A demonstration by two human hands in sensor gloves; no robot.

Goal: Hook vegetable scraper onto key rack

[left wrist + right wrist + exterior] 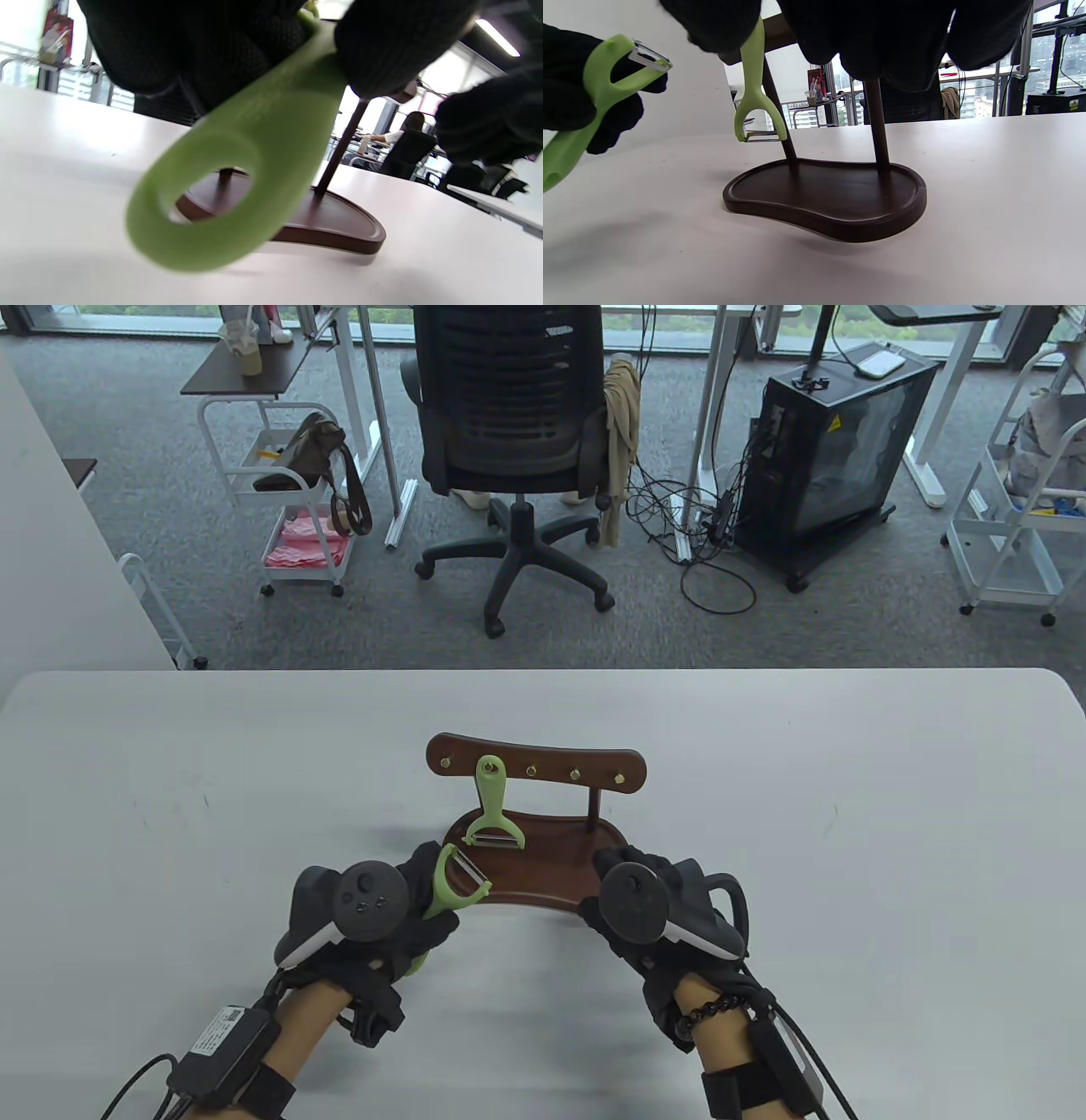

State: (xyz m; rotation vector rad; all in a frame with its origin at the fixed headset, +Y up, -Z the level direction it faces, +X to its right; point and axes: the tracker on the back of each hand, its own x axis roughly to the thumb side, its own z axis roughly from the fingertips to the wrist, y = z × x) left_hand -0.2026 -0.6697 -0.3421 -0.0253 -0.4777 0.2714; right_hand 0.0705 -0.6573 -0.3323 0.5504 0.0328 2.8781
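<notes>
A brown wooden key rack (pixel 543 761) with brass hooks stands on its dark base (pixel 556 872) at the table's middle. One green vegetable scraper (pixel 490 808) hangs from the second hook from the left, and it also shows in the right wrist view (pixel 754 89). My left hand (pixel 424 895) grips a second green scraper (pixel 454 884) by its handle, blade up and toward the rack, just left of the base's front. Its handle ring (pixel 203 203) hangs low over the table. My right hand (pixel 619 872) hovers empty at the base's right front, fingers (pixel 882 38) above the base (pixel 831 203).
The white table (pixel 848 831) spreads wide on both sides of the rack. Free brass hooks (pixel 575 774) sit right of the hung scraper. An office chair (pixel 517 432) and carts stand on the floor beyond the far edge.
</notes>
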